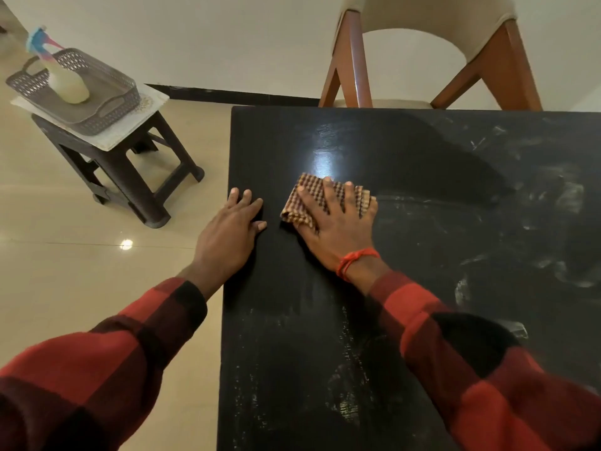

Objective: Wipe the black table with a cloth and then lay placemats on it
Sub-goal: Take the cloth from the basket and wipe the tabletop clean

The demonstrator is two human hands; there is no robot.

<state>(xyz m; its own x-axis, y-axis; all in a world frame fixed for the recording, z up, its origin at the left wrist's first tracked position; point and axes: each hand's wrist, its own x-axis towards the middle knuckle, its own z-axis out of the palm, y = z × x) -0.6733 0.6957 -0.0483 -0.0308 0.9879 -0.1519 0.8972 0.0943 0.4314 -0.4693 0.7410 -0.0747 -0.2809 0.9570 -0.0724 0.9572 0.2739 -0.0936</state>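
Observation:
The black table (422,164) fills the right half of the view; whitish smears cover its right and near parts, while a darker patch lies at the far left. A folded brown checked cloth (307,195) lies on it near the left edge. My right hand (338,222) presses flat on the cloth with fingers spread. My left hand (232,222) rests flat at the table's left edge, fingers straight. Pale placemats (130,131) lie on a stool to the left, under a basket.
A dark plastic stool (136,177) stands on the tiled floor at the left, bearing a grey perforated basket (97,115) with a spray bottle (61,76) in it. A chair with wooden legs (351,63) stands at the table's far side.

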